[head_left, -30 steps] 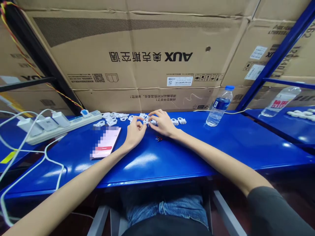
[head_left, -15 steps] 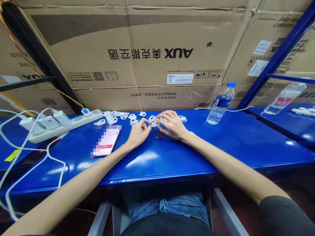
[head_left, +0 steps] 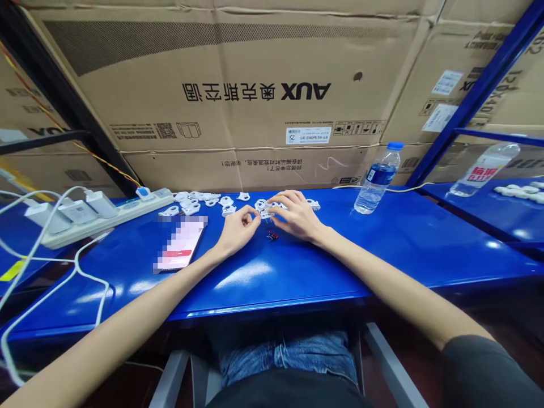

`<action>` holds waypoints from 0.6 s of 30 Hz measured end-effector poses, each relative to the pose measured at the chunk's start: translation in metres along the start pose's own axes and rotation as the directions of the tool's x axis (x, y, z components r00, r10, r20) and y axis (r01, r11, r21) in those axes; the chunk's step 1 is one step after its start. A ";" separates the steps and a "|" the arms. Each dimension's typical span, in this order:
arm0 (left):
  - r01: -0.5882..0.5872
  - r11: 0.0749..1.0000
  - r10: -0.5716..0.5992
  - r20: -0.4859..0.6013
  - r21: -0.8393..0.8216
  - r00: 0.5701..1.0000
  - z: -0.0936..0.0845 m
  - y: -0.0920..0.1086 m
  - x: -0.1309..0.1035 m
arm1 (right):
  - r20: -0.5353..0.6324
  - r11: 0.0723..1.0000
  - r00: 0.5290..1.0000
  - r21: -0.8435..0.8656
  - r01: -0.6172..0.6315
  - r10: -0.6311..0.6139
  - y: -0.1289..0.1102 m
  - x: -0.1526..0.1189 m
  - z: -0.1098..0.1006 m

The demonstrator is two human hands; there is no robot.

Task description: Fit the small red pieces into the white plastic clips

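My left hand (head_left: 240, 229) is closed in a pinch, thumb and index finger together at the left edge of a small white plastic part (head_left: 262, 206). What those fingertips hold, if anything, is too small to tell. From the other side, my right hand (head_left: 298, 218) curls its fingers onto the same part, its fingertips partly covering it. Thin pins or wires stick out below the part. Just under it, a little pile of small red-and-black pieces with metal leads (head_left: 272, 236) lies on the blue table (head_left: 272, 289).
More white plastic parts (head_left: 191, 201) lie at the back, left of my hands. A phone (head_left: 181, 246) rests at the left, near a power strip (head_left: 123, 212) with chargers and white cables. A water bottle (head_left: 377, 180) stands at the right, before cardboard boxes (head_left: 255, 51).
The whole view has shifted slightly, so things appear a little farther left. Both hands keep nearly the same pose around the white plastic part.
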State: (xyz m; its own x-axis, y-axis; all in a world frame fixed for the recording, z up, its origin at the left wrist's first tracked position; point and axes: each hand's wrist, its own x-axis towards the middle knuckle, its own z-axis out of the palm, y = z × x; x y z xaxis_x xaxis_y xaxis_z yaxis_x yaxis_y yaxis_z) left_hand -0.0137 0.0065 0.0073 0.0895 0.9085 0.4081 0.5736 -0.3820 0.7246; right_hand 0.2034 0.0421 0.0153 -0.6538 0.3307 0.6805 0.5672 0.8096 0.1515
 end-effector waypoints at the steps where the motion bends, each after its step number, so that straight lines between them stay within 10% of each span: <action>1: 0.005 1.000 -0.005 -0.006 0.003 1.000 0.000 0.000 0.000 | 0.007 1.000 1.000 0.004 -0.005 0.004 0.000 0.000 0.000; 18: -0.090 0.984 0.091 0.003 0.153 0.996 -0.005 -0.011 0.002 | 0.063 0.999 0.997 0.018 0.042 -0.043 -0.006 0.002 0.001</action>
State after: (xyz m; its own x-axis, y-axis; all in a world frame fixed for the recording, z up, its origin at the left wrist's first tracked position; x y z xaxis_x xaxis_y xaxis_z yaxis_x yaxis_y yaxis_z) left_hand -0.0235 0.0119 0.0031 0.1436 0.8704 0.4709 0.6810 -0.4322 0.5911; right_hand 0.1985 0.0387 0.0151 -0.7081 0.3253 0.6267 0.5301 0.8312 0.1675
